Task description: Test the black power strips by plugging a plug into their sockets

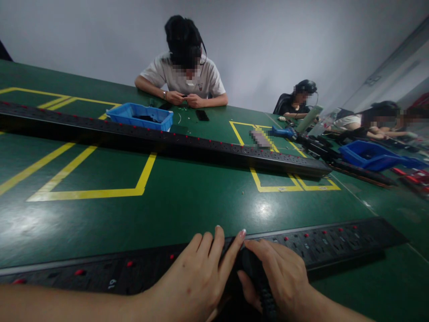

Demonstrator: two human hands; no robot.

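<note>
Power strip (321,243) runs across the bottom of the frame on the green table (187,201). Its long axis goes left to right, with the right end slightly higher and the sockets facing up. Your left hand (197,279) lies on it with fingers spread, probably to steady it. Your right hand (283,273) curls around a ribbed black cord (266,298) at bottom centre.

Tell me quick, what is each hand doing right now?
Left hand: open, fingers lying on the long black power strip.
Right hand: shut around a black ribbed part.
</note>
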